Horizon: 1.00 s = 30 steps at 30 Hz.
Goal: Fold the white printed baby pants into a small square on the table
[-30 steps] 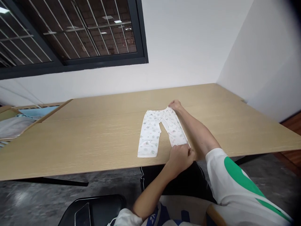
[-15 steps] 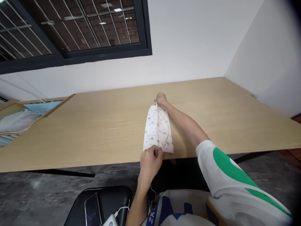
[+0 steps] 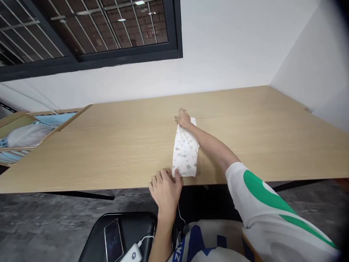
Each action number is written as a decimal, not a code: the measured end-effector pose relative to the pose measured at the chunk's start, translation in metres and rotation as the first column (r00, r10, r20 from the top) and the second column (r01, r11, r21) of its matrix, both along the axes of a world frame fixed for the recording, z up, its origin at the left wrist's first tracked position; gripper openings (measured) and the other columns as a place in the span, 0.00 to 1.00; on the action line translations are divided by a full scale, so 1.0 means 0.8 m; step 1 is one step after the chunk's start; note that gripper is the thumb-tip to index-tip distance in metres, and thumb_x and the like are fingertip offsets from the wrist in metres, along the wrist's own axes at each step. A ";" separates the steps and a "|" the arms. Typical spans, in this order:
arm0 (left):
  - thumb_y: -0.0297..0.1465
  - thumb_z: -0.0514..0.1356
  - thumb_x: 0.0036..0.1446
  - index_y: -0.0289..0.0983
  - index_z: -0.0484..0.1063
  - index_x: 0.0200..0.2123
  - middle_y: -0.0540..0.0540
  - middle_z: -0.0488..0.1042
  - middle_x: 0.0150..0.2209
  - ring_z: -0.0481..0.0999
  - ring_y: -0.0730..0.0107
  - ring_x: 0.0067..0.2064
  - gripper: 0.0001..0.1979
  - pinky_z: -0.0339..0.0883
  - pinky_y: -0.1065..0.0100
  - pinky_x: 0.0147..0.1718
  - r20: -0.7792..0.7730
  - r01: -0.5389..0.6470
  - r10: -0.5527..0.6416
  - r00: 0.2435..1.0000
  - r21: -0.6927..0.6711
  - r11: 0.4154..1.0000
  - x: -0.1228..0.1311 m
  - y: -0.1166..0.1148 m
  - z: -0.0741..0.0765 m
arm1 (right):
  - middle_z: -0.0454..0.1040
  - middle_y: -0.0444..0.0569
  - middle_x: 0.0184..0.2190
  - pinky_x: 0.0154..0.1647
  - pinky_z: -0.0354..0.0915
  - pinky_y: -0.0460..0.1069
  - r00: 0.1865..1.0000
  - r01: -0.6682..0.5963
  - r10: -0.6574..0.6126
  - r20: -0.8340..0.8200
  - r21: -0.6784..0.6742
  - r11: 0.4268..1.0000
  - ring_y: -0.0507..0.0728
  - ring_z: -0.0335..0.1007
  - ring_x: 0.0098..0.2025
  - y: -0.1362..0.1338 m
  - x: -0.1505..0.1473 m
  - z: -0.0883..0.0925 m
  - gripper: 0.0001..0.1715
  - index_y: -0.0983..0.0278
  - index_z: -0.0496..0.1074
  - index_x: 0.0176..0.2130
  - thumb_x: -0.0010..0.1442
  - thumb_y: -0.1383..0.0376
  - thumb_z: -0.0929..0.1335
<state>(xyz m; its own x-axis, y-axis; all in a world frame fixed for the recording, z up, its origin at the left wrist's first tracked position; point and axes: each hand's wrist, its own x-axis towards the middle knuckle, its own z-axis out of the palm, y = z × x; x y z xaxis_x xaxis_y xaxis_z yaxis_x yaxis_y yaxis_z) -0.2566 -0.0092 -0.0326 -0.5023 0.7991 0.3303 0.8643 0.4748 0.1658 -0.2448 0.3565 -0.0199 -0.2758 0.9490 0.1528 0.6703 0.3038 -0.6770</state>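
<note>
A white cloth with a small printed pattern lies on the wooden table, folded into a narrow strip running away from me. At its near left corner is my left hand, fingers spread on the table edge, with the thumb touching the cloth. My right hand reaches across to the far end, its fingers curled on the cloth's far left corner. The cloth is creased just below those fingers, and my wrist covers part of its far edge.
The wide table backs onto a white wall below a barred window. A wooden crib with bedding adjoins the left end. A black chair in front holds a phone and a white power bank with a cable.
The cloth's right part has been brought over to the left, making it narrower. My right hand has moved slightly left. My left hand's pinch has loosened, and its fingers have spread.
</note>
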 end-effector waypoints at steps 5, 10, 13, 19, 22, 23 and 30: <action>0.42 0.55 0.70 0.33 0.71 0.61 0.31 0.72 0.62 0.72 0.46 0.61 0.24 0.65 0.53 0.54 -0.084 0.303 -0.295 0.952 0.110 0.946 0.043 -0.019 -0.030 | 0.50 0.62 0.76 0.75 0.47 0.66 0.845 -0.528 0.529 0.081 0.287 0.799 0.70 0.46 0.76 -0.103 0.028 0.012 0.43 0.65 0.51 0.74 0.72 0.45 0.60; 0.43 0.55 0.69 0.33 0.68 0.66 0.28 0.68 0.66 0.63 0.39 0.70 0.29 0.61 0.45 0.62 -0.079 0.347 -0.343 0.936 0.043 0.937 0.059 -0.028 -0.068 | 0.36 0.45 0.79 0.79 0.38 0.59 0.376 -0.918 0.914 0.152 0.195 0.345 0.59 0.34 0.79 -0.241 0.080 0.000 0.40 0.53 0.41 0.78 0.75 0.48 0.58; 0.46 0.55 0.69 0.32 0.77 0.56 0.28 0.79 0.52 0.74 0.39 0.61 0.26 0.62 0.41 0.62 -0.053 0.336 -0.335 0.941 0.002 0.942 0.061 -0.028 -0.084 | 0.40 0.45 0.78 0.79 0.38 0.54 0.212 -0.971 0.962 0.172 0.147 0.188 0.56 0.35 0.79 -0.281 0.103 -0.017 0.39 0.54 0.43 0.78 0.76 0.51 0.59; 0.44 0.55 0.69 0.32 0.77 0.57 0.24 0.73 0.61 0.68 0.34 0.67 0.25 0.62 0.41 0.62 -0.061 0.307 -0.306 0.950 0.009 0.952 0.067 -0.022 -0.092 | 0.49 0.57 0.76 0.78 0.43 0.61 0.266 -0.960 0.928 0.260 0.157 0.231 0.63 0.41 0.78 -0.255 0.109 -0.054 0.36 0.65 0.52 0.76 0.76 0.55 0.59; 0.42 0.56 0.69 0.37 0.68 0.67 0.26 0.59 0.72 0.55 0.35 0.74 0.28 0.60 0.41 0.63 -0.032 0.309 -0.308 0.951 0.037 0.950 0.069 -0.022 -0.089 | 0.48 0.56 0.76 0.78 0.40 0.62 0.327 -0.944 0.886 0.328 0.149 0.293 0.62 0.39 0.78 -0.217 0.105 -0.065 0.36 0.65 0.53 0.75 0.76 0.55 0.59; 0.42 0.56 0.69 0.38 0.65 0.69 0.27 0.55 0.74 0.53 0.36 0.75 0.29 0.60 0.41 0.63 -0.029 0.308 -0.307 0.951 0.041 0.950 0.069 -0.022 -0.088 | 0.48 0.55 0.76 0.78 0.39 0.61 0.346 -0.938 0.873 0.343 0.146 0.314 0.62 0.38 0.78 -0.203 0.104 -0.067 0.36 0.64 0.53 0.75 0.76 0.54 0.59; 0.47 0.57 0.68 0.39 0.61 0.72 0.28 0.51 0.75 0.49 0.37 0.76 0.34 0.57 0.41 0.64 -0.030 0.315 -0.314 0.949 0.034 0.949 0.068 -0.026 -0.090 | 0.50 0.47 0.76 0.77 0.42 0.58 0.535 -0.829 0.762 0.365 0.054 0.557 0.60 0.41 0.78 -0.092 0.093 -0.059 0.36 0.57 0.58 0.74 0.73 0.50 0.60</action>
